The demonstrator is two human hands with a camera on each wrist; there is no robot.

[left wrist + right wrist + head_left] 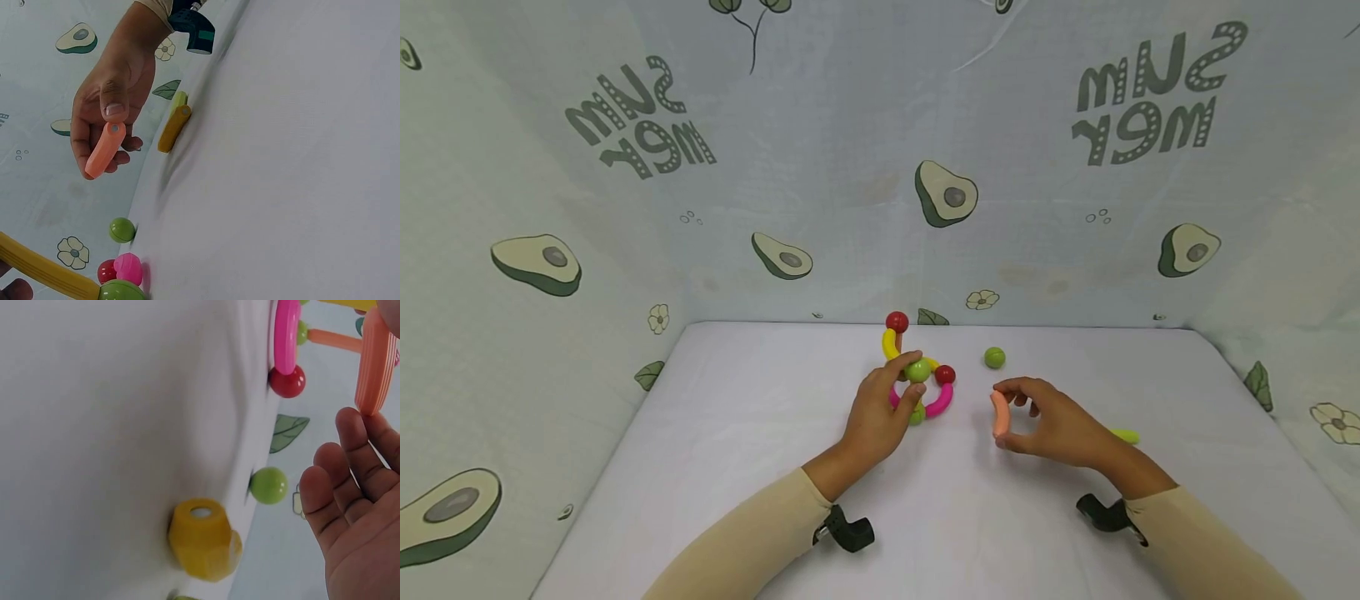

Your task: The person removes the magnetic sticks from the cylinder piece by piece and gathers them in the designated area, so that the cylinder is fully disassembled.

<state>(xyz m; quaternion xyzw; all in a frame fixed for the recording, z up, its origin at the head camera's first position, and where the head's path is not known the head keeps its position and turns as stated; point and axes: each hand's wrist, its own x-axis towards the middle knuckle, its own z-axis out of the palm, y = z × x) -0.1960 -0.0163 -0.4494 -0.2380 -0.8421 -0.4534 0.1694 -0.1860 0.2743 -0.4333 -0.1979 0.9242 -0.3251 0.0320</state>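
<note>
A structure of balls and curved sticks stands on the white table, with red balls [945,375], pink sticks [939,402], green balls and yellow sticks. My left hand [874,410] holds it, thumb and index finger at the upper green ball [917,371]. The left wrist view shows a long yellow stick [47,265] by those fingertips, joined to a green ball. To the right, my right hand [1056,421] pinches a curved orange toy stick [1001,413] between thumb and fingertip, apart from the structure. A grey dot marks the stick's end in the left wrist view.
A loose green ball [995,357] lies behind my right hand. Beside my right wrist is a lime stick [1125,435], partly hidden. The left wrist view shows a yellow stick [174,129] next to it. Behind the table hangs a printed cloth [850,167].
</note>
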